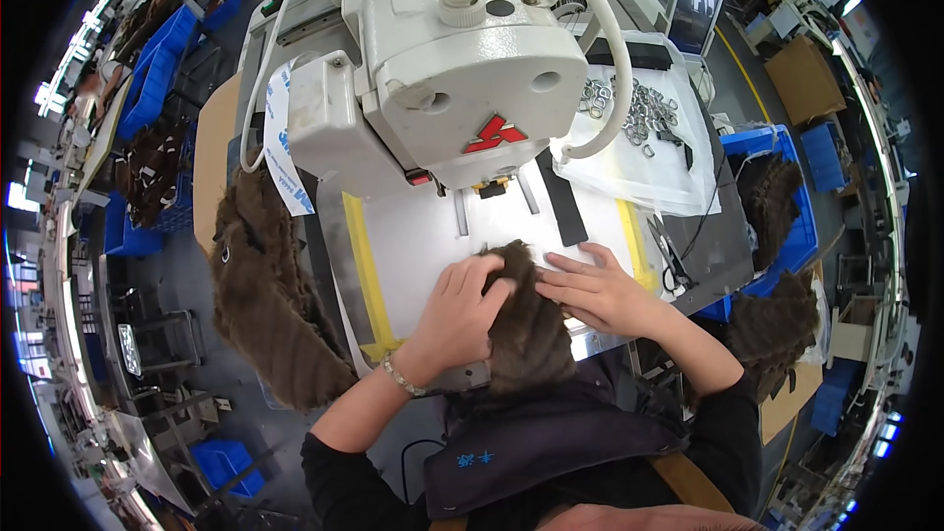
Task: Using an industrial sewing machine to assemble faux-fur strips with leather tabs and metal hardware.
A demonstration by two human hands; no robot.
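Observation:
A brown fur piece (527, 334) lies on the white work plate (403, 236) below the white machine head (472, 69). My left hand (462, 305) grips its left side with curled fingers and thumb. My right hand (605, 295) rests at its right edge, fingers stretched out and a little apart, fingertips near or on the fur. A black strip (562, 211) lies beyond my right fingers, and yellow tape (364, 265) runs along the plate's sides.
More fur pieces hang at the left (265, 315) and lie at the right (772, 329). Blue bins (798, 236) flank the bench. Scissors (669, 261), a bag of metal buckles (634, 123) and a phone (693, 15) sit right of the machine.

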